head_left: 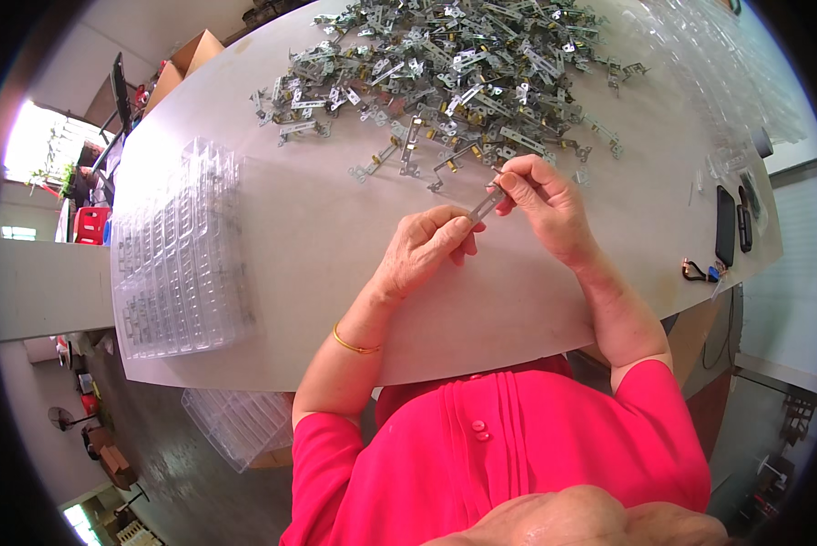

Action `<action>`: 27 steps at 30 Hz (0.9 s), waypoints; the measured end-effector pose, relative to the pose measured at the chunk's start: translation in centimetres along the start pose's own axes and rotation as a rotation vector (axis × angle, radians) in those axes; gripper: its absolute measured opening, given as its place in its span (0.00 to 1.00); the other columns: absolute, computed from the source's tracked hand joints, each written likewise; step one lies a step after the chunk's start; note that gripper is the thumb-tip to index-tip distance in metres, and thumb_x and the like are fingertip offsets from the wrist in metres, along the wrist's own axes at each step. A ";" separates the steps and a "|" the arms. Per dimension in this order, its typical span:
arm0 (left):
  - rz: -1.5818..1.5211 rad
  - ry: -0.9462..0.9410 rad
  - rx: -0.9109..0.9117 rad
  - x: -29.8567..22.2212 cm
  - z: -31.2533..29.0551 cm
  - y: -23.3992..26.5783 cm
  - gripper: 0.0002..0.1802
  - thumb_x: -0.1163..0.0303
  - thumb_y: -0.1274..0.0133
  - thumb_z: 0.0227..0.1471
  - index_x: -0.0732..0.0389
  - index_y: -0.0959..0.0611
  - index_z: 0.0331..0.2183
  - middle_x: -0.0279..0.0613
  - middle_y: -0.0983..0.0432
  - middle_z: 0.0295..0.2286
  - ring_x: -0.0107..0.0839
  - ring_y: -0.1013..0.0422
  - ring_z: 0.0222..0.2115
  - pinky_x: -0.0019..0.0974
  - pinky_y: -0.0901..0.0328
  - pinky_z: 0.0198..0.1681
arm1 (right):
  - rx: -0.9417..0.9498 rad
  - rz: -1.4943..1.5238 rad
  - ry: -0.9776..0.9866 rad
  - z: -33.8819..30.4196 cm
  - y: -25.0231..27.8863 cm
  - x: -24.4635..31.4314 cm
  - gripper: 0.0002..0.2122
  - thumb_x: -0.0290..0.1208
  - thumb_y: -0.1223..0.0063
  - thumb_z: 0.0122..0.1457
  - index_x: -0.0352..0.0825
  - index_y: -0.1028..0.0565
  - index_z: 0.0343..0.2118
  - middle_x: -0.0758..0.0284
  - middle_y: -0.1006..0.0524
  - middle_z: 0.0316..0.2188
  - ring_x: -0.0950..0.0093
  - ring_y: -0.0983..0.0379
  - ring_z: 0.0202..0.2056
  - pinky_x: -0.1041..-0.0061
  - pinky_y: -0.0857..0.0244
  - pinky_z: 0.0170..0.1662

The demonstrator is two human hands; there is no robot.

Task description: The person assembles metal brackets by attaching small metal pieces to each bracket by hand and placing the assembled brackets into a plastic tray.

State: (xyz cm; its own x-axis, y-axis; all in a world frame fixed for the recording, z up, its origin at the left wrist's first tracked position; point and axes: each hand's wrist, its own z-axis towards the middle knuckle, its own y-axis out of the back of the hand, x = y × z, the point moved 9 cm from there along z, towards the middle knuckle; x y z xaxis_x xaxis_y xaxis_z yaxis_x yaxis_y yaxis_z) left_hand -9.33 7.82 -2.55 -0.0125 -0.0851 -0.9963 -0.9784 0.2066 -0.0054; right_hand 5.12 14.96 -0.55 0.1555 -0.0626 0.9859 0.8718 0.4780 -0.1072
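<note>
Between both hands is a slim metal bracket (487,206), slanting up to the right above the table. My left hand (429,244) pinches its lower end between thumb and fingers. At its upper end my right hand (548,206) is closed, thumb against forefinger; the fingertips hide part of the metal there. Just beyond my hands lies a large heap of similar metal brackets (463,77), some with brass-coloured parts. A few loose ones, such as a long bracket (411,146), lie at the heap's near edge.
Stacked clear plastic trays (185,259) stand on the table (335,300) at the left. More clear trays (237,423) sit below the table edge. Clear plastic packaging (722,68) covers the far right. A black phone (725,226) and a small black tool (744,227) lie at the right edge.
</note>
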 end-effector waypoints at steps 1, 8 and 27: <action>-0.063 0.027 0.020 0.2 0.0 -0.4 0.20 0.59 0.53 0.65 0.68 0.19 0.42 0.36 0.22 0.27 0.24 0.29 0.26 0.29 0.33 0.33 | -0.038 -0.067 0.075 0.0 0.2 0.5 0.05 0.29 0.46 0.66 0.34 0.24 0.39 0.74 0.24 0.31 0.85 0.28 0.29 0.83 0.32 0.35; 0.084 -0.023 -0.243 0.8 0.0 1.2 0.14 0.65 0.49 0.64 0.66 0.20 0.42 0.35 0.23 0.27 0.20 0.30 0.25 0.27 0.34 0.30 | -0.090 -0.416 0.142 -0.6 0.3 1.9 0.03 0.27 0.44 0.64 0.35 0.24 0.36 0.76 0.27 0.24 0.86 0.38 0.24 0.83 0.40 0.27; 0.776 -0.508 -0.419 -2.9 -0.7 0.0 0.13 0.73 0.43 0.56 0.65 0.24 0.42 0.42 0.28 0.25 0.34 0.31 0.21 0.36 0.34 0.25 | -0.078 -0.611 0.154 -1.3 -1.3 2.7 0.03 0.24 0.44 0.61 0.34 0.27 0.33 0.59 0.25 0.22 0.65 0.27 0.22 0.71 0.35 0.27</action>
State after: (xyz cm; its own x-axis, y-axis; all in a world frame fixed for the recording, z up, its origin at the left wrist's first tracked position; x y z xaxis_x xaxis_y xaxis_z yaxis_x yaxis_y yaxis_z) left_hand -9.47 7.43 0.37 -0.6809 0.3716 -0.6311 -0.7323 -0.3374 0.5915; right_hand 5.05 13.06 2.11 -0.3211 -0.4319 0.8428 0.8549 0.2508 0.4542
